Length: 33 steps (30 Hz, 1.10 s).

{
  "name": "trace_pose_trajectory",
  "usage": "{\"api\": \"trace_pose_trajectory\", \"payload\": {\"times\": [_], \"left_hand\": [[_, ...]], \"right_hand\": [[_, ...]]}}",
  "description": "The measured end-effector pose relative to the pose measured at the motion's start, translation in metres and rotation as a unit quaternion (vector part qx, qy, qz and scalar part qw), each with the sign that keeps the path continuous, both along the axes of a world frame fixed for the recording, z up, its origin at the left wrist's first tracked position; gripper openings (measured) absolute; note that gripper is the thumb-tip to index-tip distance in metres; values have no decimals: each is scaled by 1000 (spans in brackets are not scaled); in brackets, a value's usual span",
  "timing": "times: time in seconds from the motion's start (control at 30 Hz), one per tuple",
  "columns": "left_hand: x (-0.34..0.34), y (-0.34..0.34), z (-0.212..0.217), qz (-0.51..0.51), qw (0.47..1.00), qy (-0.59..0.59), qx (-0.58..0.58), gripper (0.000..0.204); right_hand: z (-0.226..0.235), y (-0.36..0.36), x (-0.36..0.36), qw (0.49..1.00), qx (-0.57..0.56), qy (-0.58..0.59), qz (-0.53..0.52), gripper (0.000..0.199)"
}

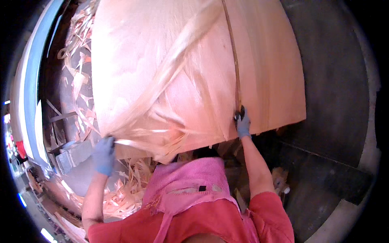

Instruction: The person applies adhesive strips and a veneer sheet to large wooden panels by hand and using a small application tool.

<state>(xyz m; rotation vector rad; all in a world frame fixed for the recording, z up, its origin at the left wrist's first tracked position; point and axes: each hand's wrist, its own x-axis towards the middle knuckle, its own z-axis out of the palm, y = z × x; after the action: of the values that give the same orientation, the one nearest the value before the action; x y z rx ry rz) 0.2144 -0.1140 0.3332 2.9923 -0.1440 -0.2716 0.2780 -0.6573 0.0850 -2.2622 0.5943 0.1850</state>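
Note:
A large sheet of pale orange wood veneer [267, 73] lies in front of me, its near edge ragged and torn in the middle. A long loose veneer strip [165, 75] runs diagonally over it, from the far side down to the near left corner. There my left hand [104, 157], in a grey-blue glove with dark fingers and slightly blurred, is closed on the strip's end. Near the front edge, right of the middle, my gloved right hand [243, 123] grips the near end of a thin brown stick [234, 52]. This stick lies lengthwise along the sheet, pointing away from me.
Veneer scraps [79, 81] lie heaped along the left side, and more shavings [129, 190] lie below the near edge. Grey blocks [75, 156] sit at the left, near my left hand. A dark flat surface [332, 81] borders the sheet on the right.

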Motion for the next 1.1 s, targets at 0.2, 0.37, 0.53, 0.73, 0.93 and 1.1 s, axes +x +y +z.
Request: {"api": "trace_pose_trajectory", "payload": {"times": [0.2, 0.37, 0.53, 0.73, 0.93, 1.1], "left_hand": [[-120, 188, -17, 355, 931, -75, 42, 21], [-219, 208, -12, 418, 872, 129, 217, 28], [-384, 242, -71, 581, 775, 250, 7, 39], [-308, 148, -121, 262, 886, 376, 64, 29], [-195, 89, -89, 199, 916, 347, -16, 35], [-184, 61, -98, 229, 905, 358, -24, 34]], "right_hand": [[-30, -33, 0, 997, 75, 15, -11, 47], [-2, -9, 11, 998, 47, 30, -4, 45], [89, 54, 4, 978, 169, 59, -109, 41], [99, 51, 3, 974, 199, 72, -80, 39], [79, 46, -6, 999, -31, 4, -3, 43], [99, 61, -37, 942, -270, -73, 186, 56]]}}
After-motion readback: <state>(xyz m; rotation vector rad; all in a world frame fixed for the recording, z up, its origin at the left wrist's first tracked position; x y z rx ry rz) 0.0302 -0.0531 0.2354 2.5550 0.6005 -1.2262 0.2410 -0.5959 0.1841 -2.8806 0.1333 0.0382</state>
